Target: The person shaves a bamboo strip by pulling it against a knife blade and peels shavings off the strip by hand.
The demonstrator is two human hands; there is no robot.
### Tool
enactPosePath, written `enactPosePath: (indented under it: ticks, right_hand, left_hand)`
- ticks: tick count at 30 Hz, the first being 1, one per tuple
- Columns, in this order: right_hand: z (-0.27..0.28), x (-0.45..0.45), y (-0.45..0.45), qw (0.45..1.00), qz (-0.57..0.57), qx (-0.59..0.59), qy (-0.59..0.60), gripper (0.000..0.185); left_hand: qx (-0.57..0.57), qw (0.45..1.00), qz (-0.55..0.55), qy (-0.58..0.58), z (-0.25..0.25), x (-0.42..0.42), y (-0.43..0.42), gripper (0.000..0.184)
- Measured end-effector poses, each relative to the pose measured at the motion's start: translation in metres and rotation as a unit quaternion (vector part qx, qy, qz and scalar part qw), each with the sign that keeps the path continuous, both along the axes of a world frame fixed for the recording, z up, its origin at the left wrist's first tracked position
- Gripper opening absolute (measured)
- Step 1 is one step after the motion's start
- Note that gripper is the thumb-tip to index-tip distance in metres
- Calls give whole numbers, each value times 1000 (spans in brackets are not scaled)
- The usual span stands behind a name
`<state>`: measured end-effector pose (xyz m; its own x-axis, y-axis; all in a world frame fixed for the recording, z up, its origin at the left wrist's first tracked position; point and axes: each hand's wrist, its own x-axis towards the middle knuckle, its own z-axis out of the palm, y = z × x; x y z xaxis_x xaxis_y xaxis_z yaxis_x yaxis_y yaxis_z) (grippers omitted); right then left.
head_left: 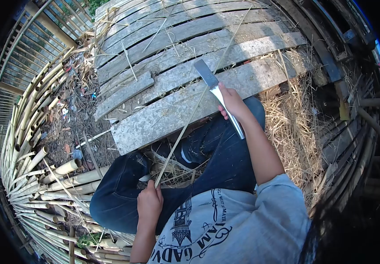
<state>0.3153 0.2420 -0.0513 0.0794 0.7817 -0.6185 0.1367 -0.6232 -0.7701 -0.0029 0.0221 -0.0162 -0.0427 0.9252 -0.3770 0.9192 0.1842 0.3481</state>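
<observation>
My left hand [149, 200] is closed around the near end of a long, thin bamboo strip [182, 131], low over my left thigh. From there the strip slants up and right across the wooden slats toward their far edge. In my right hand [231, 103] is a knife [206, 74] with a broad, square-ended blade and a shiny metal handle. Its blade points up and left, over or against the strip near the platform's front. I cannot tell whether blade and strip touch. The fingers of my right hand wrap the handle, whose lower end sticks out below them.
A slatted wooden platform [154, 121] lies before my crossed legs [124, 185], with loose strips and shavings on it. Cut bamboo poles [62, 171] are piled at left. Straw-like shavings [293, 127] heap up at right, beside stacked dark slats [352, 163]. A bamboo fence [36, 39] stands at back left.
</observation>
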Motion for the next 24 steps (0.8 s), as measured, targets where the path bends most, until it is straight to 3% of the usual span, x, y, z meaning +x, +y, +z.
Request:
enactPosePath:
  ticks: [4,6,10,12,15,17,20,24]
  right_hand:
    - [18,-61,-46,986,153,30,-64,55]
    - [5,-85,-71,965,186,135,-124,54]
    - [14,-65,-69,954,215,142,-155,53]
    - [24,-40,-42,937,169,178,-249,54]
    - [4,14,2,929,92,203,-295,55]
    - [14,23,14,967,61,86,-232,55]
    - [14,4,0,983,30,60,-168,56]
    - [8,-23,-35,987,151,-5,-59,58]
  left_hand:
    - [-10,999,24,-29,-1,-1,2,23]
    - [-2,998,39,-39,-4,-3,1,24]
    - [-10,999,41,-18,2,-1,1,23]
    - [2,999,35,-29,1,-3,-1,24]
    - [2,999,29,-35,-2,-4,1,24]
    - [9,999,31,-29,-1,-2,3,24]
    - [0,999,39,-17,0,0,2,24]
    - [-3,999,49,-23,-2,-2,4,23]
